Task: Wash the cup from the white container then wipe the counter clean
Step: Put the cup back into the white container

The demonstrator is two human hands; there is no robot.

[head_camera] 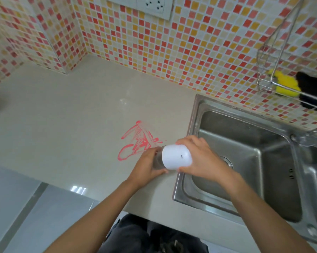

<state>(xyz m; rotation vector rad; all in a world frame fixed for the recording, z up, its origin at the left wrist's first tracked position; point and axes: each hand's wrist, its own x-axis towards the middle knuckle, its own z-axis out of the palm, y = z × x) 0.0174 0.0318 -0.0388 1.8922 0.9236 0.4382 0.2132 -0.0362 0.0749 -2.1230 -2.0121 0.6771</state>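
My right hand (202, 157) grips a white container (177, 157), held on its side above the counter's edge beside the sink. My left hand (147, 166) closes around a clear or grey cup (158, 159) that sticks out of the container's left end. Part of the cup is hidden inside the container and behind my fingers. A red scribbled smear (135, 141) marks the beige counter (71, 125) just left of my hands.
A steel double sink (245, 161) fills the right side, with a faucet (304, 137) at its far edge. A wire rack (282, 77) on the tiled wall holds a yellow sponge (285, 84) and a black item (313, 92). Wall sockets (154, 4) sit above.
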